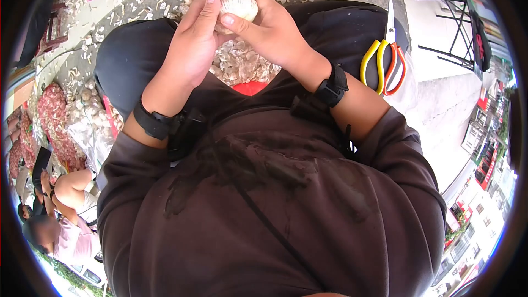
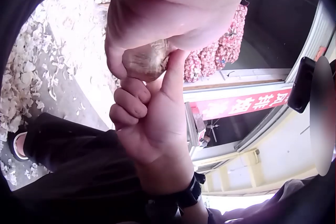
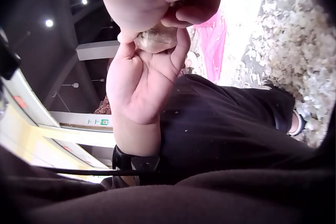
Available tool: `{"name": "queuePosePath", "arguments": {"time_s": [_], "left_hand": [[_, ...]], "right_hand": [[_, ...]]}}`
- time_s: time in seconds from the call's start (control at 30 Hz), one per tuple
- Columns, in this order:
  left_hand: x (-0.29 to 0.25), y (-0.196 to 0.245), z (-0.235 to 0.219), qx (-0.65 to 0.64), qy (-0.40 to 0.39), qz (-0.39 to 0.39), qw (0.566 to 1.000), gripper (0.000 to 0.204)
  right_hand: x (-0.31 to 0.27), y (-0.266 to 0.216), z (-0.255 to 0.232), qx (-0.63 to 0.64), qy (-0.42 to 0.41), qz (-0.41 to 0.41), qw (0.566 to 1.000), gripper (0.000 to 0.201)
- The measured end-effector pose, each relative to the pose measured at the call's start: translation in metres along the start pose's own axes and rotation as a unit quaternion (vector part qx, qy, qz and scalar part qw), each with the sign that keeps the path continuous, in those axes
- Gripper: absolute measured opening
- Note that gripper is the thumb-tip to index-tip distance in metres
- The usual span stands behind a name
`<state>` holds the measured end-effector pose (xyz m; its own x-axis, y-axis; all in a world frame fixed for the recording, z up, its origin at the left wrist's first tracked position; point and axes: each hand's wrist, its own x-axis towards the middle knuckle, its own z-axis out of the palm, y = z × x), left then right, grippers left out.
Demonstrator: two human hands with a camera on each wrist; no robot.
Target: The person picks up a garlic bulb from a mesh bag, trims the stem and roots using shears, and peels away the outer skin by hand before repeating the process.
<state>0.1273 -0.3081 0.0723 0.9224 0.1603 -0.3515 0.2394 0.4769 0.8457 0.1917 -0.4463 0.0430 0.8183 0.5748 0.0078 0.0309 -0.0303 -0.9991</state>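
Observation:
A whitish garlic bulb (image 1: 240, 5) is held between both hands, above the lap in the head view. My left hand (image 1: 197, 41) grips it from the left, thumb lying along its side. From the other side my right hand (image 1: 279, 32) holds the same bulb, its thumb pressed across the front. In the left wrist view the bulb (image 2: 147, 60) shows brownish papery skin between the fingers. The right wrist view has the bulb (image 3: 157, 39) cradled by the left fingers, partly covered by the right hand.
Scissors (image 1: 391, 27) with yellow and orange handles lie by the right thigh. Loose garlic skins (image 1: 242, 63) fill the space between the legs, and more litter the ground ahead. Net sacks of garlic (image 1: 58, 124) stand at the left, near a seated person (image 1: 74, 236).

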Motion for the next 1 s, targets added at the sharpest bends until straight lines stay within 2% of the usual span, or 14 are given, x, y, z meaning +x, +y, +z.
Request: {"name": "queuePosePath", "arguments": {"time_s": [0.1, 0.3, 0.4, 0.5, 0.6, 0.7, 0.8, 0.9, 1.0], "left_hand": [[-0.003, -0.002, -0.001, 0.023, -0.046, -0.022, 0.998, 0.045], [-0.008, 0.006, 0.005, 0.047, -0.036, -0.041, 0.997, 0.046], [-0.005, -0.001, 0.003, 0.101, -0.015, -0.03, 0.994, 0.046], [-0.006, 0.004, 0.0, 0.1, -0.066, -0.036, 0.992, 0.042], [0.001, -0.005, -0.005, 0.134, -0.071, 0.035, 0.988, 0.04], [-0.001, 0.0, 0.003, 0.026, 0.021, 0.019, 0.999, 0.04], [0.003, -0.006, 0.002, -0.035, 0.044, 0.032, 0.998, 0.044], [0.006, -0.009, 0.002, -0.039, 0.046, 0.005, 0.998, 0.046], [0.001, 0.0, 0.011, 0.027, 0.038, -0.037, 0.998, 0.048]], "right_hand": [[-0.004, -0.015, -0.008, -0.107, -0.003, 0.026, 0.994, 0.054], [-0.006, -0.018, -0.007, -0.087, -0.016, -0.034, 0.995, 0.045], [-0.007, -0.012, -0.014, -0.163, -0.031, -0.014, 0.986, 0.04], [-0.008, -0.01, -0.008, -0.097, -0.009, -0.046, 0.994, 0.038], [-0.012, -0.024, -0.002, 0.128, 0.001, 0.035, 0.991, 0.038], [-0.007, -0.01, -0.002, 0.138, 0.008, 0.048, 0.989, 0.044], [-0.007, -0.004, 0.0, -0.033, -0.01, 0.015, 0.999, 0.054], [-0.006, -0.003, 0.001, -0.144, 0.002, -0.045, 0.989, 0.062], [-0.005, -0.019, -0.004, -0.202, 0.041, -0.101, 0.973, 0.061]]}}
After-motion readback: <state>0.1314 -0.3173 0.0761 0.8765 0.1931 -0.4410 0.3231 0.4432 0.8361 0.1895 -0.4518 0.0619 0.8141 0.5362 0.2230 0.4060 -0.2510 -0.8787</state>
